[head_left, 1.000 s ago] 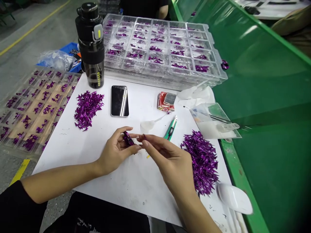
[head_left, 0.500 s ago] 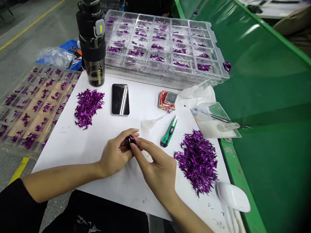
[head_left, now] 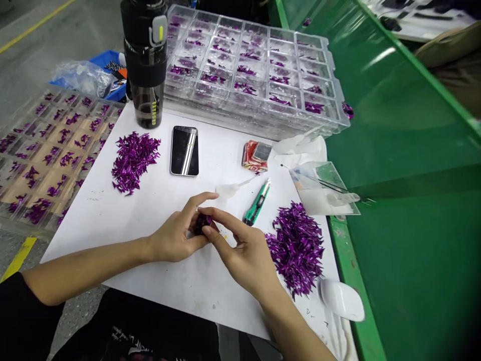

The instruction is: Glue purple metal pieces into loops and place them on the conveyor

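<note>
Between both hands is a small, shiny dark purple faceted piece (head_left: 203,222), partly covered by fingers. My left hand (head_left: 176,233) is closed around its left side, index finger stretched out above. On the other side, my right hand (head_left: 240,250) pinches it with thumb and fingertips. A green utility knife (head_left: 257,203) lies just beyond my right hand. To the right of that hand is a large heap of pointed purple metallic pieces (head_left: 296,250); a smaller purple heap (head_left: 133,160) sits at the far left of the white tabletop (head_left: 158,291).
Stacked clear compartment trays (head_left: 248,95) stand at the back, beside a dark bottle (head_left: 145,70). A phone (head_left: 184,151), a red packet (head_left: 255,156) and a white mouse (head_left: 341,299) rest on the table. Another tray (head_left: 56,155) lies at left; a green panel (head_left: 413,200) borders the right.
The view has shifted slightly. Both hands still hold the purple piece, which has turned a little, and the right fingers have changed their grip on it.
</note>
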Tool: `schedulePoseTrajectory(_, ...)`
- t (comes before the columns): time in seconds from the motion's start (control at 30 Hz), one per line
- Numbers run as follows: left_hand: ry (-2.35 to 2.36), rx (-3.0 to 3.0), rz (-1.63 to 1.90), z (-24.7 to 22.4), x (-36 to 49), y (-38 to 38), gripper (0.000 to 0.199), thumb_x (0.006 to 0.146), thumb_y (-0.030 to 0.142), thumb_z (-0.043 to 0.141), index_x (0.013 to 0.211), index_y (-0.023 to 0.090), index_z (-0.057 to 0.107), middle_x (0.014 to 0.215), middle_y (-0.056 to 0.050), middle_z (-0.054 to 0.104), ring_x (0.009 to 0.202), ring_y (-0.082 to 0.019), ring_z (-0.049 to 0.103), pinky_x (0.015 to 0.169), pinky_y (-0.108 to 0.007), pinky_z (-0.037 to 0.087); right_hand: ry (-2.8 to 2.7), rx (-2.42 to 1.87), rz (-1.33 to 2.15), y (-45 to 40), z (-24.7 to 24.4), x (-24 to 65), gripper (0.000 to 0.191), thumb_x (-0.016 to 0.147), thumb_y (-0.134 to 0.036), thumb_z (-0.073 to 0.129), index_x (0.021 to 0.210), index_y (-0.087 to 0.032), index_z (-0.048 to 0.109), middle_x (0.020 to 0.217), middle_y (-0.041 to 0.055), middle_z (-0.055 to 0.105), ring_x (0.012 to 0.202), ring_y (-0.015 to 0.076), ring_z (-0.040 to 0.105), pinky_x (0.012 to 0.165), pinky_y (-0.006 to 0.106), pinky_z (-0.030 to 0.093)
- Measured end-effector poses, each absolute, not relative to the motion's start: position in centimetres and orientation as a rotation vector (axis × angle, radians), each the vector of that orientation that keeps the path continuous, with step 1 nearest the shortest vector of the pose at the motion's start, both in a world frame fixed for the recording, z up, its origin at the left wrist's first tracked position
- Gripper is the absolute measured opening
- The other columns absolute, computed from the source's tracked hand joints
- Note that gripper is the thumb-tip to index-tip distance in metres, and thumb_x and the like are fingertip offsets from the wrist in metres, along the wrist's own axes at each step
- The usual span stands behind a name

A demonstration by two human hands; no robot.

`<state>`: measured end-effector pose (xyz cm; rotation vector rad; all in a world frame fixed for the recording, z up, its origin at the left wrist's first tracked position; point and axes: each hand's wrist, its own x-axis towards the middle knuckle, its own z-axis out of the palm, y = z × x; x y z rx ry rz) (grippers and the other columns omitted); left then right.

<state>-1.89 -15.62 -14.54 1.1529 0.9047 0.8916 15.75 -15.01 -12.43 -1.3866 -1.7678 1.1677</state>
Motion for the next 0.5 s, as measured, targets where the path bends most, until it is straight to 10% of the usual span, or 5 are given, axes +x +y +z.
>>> schedulePoseTrajectory(0.3,0.963,1.045,0.884,-14.2,-1.2,-15.8,0.066,0.090,0.018,0.071,0.145,0.023,0.034,0.106,-0.006,0.072,0.099,-0.021,0.072,0.097,-0.043,0.055,-1.827,-1.331,1.159,-13.9,-12.5,16.3,0.036,0.096,-0.047,0.067,0.123,-0.025,0.079,0.120,0.0053,0.080,0.107,0.0266,0.078,0.083,0.035,0.068)
schedulePoseTrajectory(0.5,1.066,1.265,0.880,-14.4,-1.1,-16.2,0.036,0.092,0.026,0.067,0.123,0.021,0.049,0.096,-0.004,0.072,0.084,-0.021,0.069,0.078,-0.037,0.055,-1.779,-1.393,0.473,-14.0,-12.2,14.6,0.037,0.104,-0.049,0.053,0.099,-0.025,0.081,0.101,0.0072,0.082,0.093,0.0246,0.079,0.078,0.035,0.066)
